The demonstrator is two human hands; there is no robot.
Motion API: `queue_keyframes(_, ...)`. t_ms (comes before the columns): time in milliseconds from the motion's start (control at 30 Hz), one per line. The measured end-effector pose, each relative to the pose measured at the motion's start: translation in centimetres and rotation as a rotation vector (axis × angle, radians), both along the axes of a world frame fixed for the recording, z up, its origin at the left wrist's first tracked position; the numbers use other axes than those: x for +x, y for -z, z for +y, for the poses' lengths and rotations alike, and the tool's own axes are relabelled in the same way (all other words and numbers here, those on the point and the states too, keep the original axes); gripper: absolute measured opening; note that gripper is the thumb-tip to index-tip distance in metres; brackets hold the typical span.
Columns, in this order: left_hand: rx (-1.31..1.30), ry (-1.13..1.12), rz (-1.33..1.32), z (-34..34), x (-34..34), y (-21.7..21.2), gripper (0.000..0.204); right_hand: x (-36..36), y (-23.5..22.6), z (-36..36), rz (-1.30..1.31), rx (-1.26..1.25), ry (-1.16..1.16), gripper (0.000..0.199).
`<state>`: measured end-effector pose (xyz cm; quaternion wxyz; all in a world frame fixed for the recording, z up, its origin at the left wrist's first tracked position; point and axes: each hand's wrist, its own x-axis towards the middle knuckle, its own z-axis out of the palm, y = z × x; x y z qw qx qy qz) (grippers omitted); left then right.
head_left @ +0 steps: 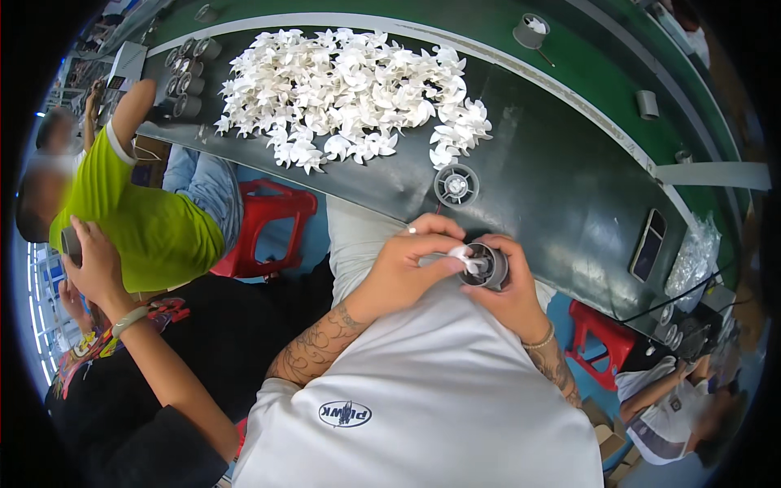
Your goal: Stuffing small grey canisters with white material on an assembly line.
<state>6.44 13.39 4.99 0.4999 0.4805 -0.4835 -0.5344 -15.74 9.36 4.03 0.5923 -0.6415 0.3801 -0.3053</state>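
Note:
My right hand (519, 286) is wrapped round a short grey cylindrical housing (494, 275) close to my shirt front. In my left hand (416, 259) a small white bladed fan wheel (464, 255) is pinched between the fingers at the housing's open end. Whether the wheel sits inside the rim or just against it, I cannot tell. Just beyond my hands, a second grey housing (456, 186) with a spoked face lies on the dark table (537, 163). Farther off spreads a large heap of white fan wheels (342, 89).
Several grey housings (189, 77) stand at the table's far left. A phone (647, 246) and a clear plastic bag (693, 264) lie to the right. Beyond a pale rail, the green belt carries another housing (531, 31). Co-workers sit on both sides, near red stools (272, 224).

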Motion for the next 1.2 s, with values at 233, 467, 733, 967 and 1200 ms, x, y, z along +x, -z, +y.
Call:
queue_keyframes(233, -0.153, 0.199, -0.273, -1.2, -0.4, -1.8, 0.017, -0.2, -1.4, -0.2, 0.081, -0.219, -0.011, 0.061)
queue_keyframes(467, -0.145, 0.148, -0.314, -0.6, -0.4, -2.5, 0.014, -0.5, -2.3, 0.1, 0.092, -0.246, -0.026, 0.06)
queue_keyframes(733, -0.068, 0.161, -0.223, -0.5, -0.1, -1.9, 0.012, -0.4, -3.0, 0.0, 0.129, -0.252, -0.058, 0.061)
queue_keyframes(967, 0.203, 0.208, -0.019, -0.7, -0.1, -2.4, 0.019, -0.7, -3.5, 0.0, 0.165, -0.315, -0.105, 0.062)
queue_keyframes(1200, 0.155, 0.215, -0.054, -1.3, -0.5, -1.8, 0.03, -0.9, -3.7, 0.6, 0.24, -0.301, -0.089, 0.061)
